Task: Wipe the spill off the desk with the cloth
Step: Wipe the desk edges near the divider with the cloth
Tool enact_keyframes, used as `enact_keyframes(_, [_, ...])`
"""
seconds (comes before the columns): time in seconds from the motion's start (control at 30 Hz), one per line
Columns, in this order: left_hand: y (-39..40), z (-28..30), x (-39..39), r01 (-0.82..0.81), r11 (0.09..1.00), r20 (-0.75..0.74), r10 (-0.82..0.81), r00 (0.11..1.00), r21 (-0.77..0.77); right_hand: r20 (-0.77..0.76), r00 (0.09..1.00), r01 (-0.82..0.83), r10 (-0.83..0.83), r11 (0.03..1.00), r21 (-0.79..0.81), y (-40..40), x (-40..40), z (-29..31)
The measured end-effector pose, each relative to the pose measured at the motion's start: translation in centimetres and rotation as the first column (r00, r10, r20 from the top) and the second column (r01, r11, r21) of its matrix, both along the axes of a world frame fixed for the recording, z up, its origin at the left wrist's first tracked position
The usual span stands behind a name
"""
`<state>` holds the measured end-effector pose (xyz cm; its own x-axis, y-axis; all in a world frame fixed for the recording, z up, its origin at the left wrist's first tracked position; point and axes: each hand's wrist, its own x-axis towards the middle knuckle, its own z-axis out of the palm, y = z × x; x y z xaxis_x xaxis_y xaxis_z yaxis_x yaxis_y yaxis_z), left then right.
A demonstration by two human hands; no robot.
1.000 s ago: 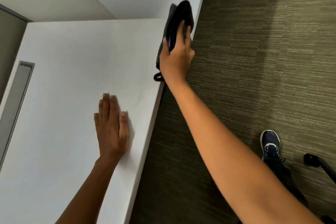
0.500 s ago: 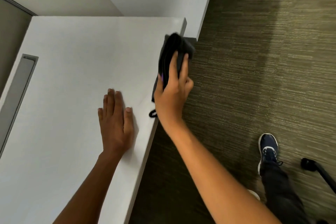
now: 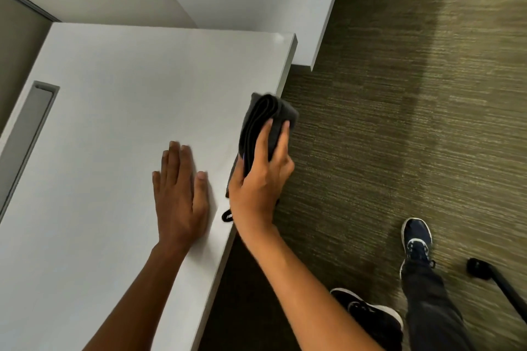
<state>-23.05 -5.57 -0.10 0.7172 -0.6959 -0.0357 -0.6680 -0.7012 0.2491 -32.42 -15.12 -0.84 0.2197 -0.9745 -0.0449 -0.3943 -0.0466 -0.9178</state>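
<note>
Two hands are on the job, and they do different work. I have my right hand [image 3: 261, 179] wrapped round the cloth [image 3: 263, 125], a dark folded wad, with my fingers [image 3: 263, 139] laid over its top and my thumb curled in on the near side; a small black loop hangs out below my wrist. The cloth sits right at the right-hand edge of the desk [image 3: 114, 128], partly on the white top and partly hanging out over the carpet [image 3: 399, 122], so I judge that I am working along that edge. My left hand [image 3: 181, 194] lies flat on the desk just beside the right one, fingers straight and close together, holding nothing and only pressing down, probably to steady me. As for the spill itself, I cannot make out any wet patch or stain on the white surface (the top looks even and pale all the way across, apart from a faint bright gleam at the far corner that could be only light). So I cannot tell how much is left: either the spill lies hidden under the cloth, or most of it is already gone and this is a pass along the border. What I judge still to be done is to finish this edge and look the top over.
</note>
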Motion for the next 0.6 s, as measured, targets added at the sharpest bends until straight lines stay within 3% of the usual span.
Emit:
enact_keyframes(0.37, [0.1, 0.2, 0.0, 0.008, 1.000, -0.015, -0.008, 1.000, 0.001, -0.065, 0.998, 0.007, -0.013, 0.996, -0.087, -17.2, 4.4, -1.0])
enact_keyframes(0.6, [-0.3, 0.8, -0.5, -0.104, 0.994, -0.054, 0.105, 0.993, 0.015, 0.005, 0.994, -0.109, 0.110, 0.990, -0.086, -21.2, 4.1, -0.9])
